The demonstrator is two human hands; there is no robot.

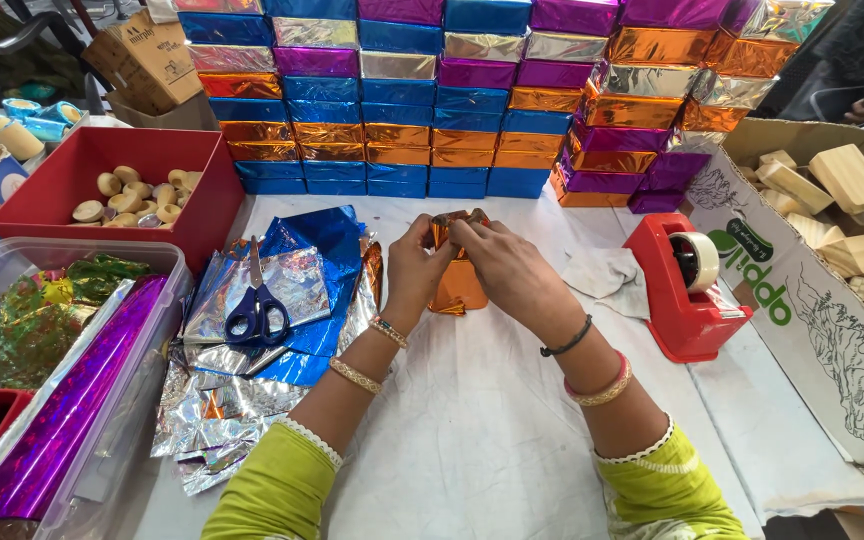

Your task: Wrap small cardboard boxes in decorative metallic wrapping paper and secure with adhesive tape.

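A small block wrapped in shiny orange foil [459, 284] stands on end on the white table cover [492, 430]. My left hand [415, 268] grips its left side and top. My right hand [505, 268] pinches the foil at the top end, fingers folded over the upper edge. Both wrists wear bangles. The upper part of the block is hidden by my fingers.
A wall of foil-wrapped boxes [452, 100] in blue, orange, purple and silver stands behind. Blue-handled scissors [257, 305] lie on loose foil sheets [282, 300] at left. A red tape dispenser [687, 285] sits right, beside a cardboard box of wooden blocks [832, 200]. Red tray [122, 180] far left.
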